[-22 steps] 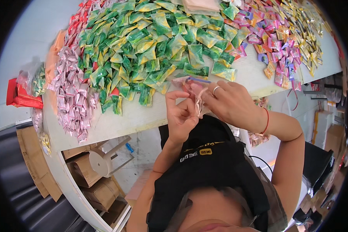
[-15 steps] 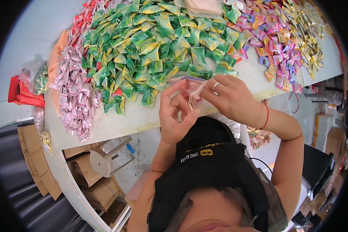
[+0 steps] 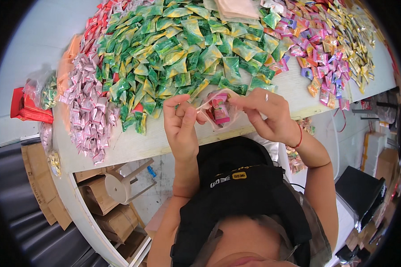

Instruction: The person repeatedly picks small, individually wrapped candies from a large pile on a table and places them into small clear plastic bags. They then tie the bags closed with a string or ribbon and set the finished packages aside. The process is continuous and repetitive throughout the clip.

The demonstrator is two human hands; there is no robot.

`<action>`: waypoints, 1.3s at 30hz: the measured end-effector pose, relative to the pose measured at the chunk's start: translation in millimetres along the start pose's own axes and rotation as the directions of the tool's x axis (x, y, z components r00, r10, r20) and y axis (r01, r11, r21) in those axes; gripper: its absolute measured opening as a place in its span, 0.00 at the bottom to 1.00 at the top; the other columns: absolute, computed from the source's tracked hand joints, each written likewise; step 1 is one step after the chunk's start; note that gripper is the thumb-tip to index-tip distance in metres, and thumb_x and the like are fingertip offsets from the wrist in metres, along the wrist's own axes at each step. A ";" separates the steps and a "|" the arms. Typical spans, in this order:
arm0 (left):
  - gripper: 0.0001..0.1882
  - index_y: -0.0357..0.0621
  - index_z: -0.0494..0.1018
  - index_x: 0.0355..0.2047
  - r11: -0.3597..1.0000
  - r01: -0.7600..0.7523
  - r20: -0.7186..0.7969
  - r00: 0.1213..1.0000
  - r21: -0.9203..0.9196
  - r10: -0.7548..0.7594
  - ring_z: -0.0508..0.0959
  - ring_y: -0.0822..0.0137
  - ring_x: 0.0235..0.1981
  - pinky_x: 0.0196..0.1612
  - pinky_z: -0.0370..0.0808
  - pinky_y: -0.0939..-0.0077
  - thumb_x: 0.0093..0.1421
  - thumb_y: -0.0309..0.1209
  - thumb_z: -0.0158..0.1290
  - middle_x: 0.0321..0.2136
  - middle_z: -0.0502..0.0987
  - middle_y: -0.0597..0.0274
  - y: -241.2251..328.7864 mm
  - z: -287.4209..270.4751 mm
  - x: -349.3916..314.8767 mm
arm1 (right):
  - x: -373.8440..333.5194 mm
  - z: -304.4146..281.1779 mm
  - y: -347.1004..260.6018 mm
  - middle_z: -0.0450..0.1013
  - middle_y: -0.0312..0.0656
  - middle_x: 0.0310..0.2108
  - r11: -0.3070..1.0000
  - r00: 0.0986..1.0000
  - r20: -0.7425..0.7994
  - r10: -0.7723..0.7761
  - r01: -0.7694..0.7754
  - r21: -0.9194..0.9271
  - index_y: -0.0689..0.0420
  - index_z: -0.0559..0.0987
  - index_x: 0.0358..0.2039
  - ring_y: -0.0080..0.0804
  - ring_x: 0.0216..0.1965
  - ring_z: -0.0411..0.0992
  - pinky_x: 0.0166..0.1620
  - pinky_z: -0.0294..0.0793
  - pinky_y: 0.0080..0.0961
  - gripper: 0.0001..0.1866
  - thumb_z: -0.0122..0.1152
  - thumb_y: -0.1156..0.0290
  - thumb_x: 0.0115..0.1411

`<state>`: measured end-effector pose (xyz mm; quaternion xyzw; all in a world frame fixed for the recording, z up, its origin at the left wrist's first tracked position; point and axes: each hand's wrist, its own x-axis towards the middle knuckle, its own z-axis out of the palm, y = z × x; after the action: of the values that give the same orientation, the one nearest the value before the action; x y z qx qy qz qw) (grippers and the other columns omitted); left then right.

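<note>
Between my hands, at the table's near edge, a small clear plastic bag (image 3: 214, 124) is spread with its mouth wide. Inside it lies a pink wrapped packet (image 3: 221, 111), with darker pieces beside it that I cannot make out. My left hand (image 3: 182, 129) pinches the bag's left rim. On the other side my right hand (image 3: 272, 115), with a ring and a red cord at its wrist, grips the right rim between thumb and fingers. Just beyond the bag spreads a large heap of green and yellow packets (image 3: 178, 53).
Pale pink packets (image 3: 87, 107) lie left on the white table (image 3: 133, 149). Pink and orange packets (image 3: 325, 66) and yellow ones (image 3: 361, 49) lie right. A stack of flat clear bags (image 3: 238, 10) rests at the back. Below stand cardboard boxes (image 3: 100, 196) and a stool (image 3: 118, 189).
My hands have moved apart, my left hand leftward. The bag, bunched up before, is now pulled wide at its mouth, and the pink packet inside shows plainly.
</note>
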<state>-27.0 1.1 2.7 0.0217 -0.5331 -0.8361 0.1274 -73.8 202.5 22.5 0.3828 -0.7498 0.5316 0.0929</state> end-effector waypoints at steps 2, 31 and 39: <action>0.15 0.38 0.61 0.46 0.998 0.030 -0.001 1.000 -0.054 -0.030 0.70 0.74 0.24 0.31 0.67 0.83 0.60 0.24 0.48 0.23 0.69 0.65 1.0 -1.4 0.5 | -2.5 2.5 -1.6 0.72 0.42 0.24 0.982 0.988 -0.063 0.139 -0.130 0.139 0.60 0.74 0.43 0.33 0.25 0.71 0.30 0.69 0.24 0.17 0.51 0.82 0.52; 0.14 0.43 0.58 0.46 0.969 0.019 0.128 0.992 -0.247 0.013 0.72 0.71 0.31 0.64 0.46 0.55 0.61 0.26 0.46 0.19 0.68 0.65 -4.2 19.7 -22.9 | -52.2 45.2 -20.2 0.70 0.31 0.19 0.558 0.717 0.107 0.689 -0.619 0.552 0.62 0.75 0.26 0.11 0.21 0.66 0.24 0.64 0.12 0.10 0.62 0.68 0.55; 0.11 0.44 0.62 0.45 0.866 -0.031 -0.007 0.999 -0.499 0.031 0.69 0.71 0.29 0.64 0.52 0.57 0.61 0.24 0.45 0.21 0.67 0.66 -2.9 -2.1 -10.3 | -67.5 34.3 -7.5 0.63 0.29 0.17 0.676 0.744 -0.208 0.635 -0.405 0.616 0.61 0.70 0.20 0.12 0.17 0.58 0.21 0.57 0.12 0.09 0.47 0.78 0.56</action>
<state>-17.3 2.8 -1.8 -0.0207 -0.2995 -0.9433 0.1418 -13.0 203.7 -23.2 0.0381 -0.6135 0.7884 -0.0228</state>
